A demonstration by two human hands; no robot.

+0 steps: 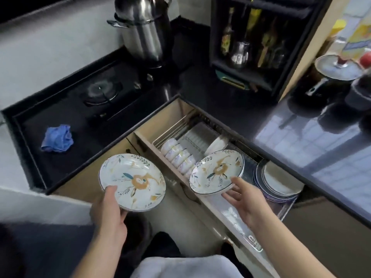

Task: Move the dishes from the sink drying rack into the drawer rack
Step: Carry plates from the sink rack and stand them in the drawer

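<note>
The black counter (210, 101) fills the upper half of the frame, with a stove (100, 93) at the left and a tall steel pot (142, 31) at the top centre. Below it, in the middle, the drawer (160, 121) stands pulled out, and its wire rack (174, 125) holds a row of small white bowls (178, 157) on edge. A stack of plates (281, 181) lies at the right end of the drawer. The left hand (109, 209) grips a flowered plate (132, 181) at its near rim, thumb on top, in the lower left, outside the drawer. The right hand (245, 199) has its fingers apart and relaxed, touching the near rim of a second flowered plate (217, 171) above the drawer. A blue cloth (57, 141) lies on the stove at the left.
</note>
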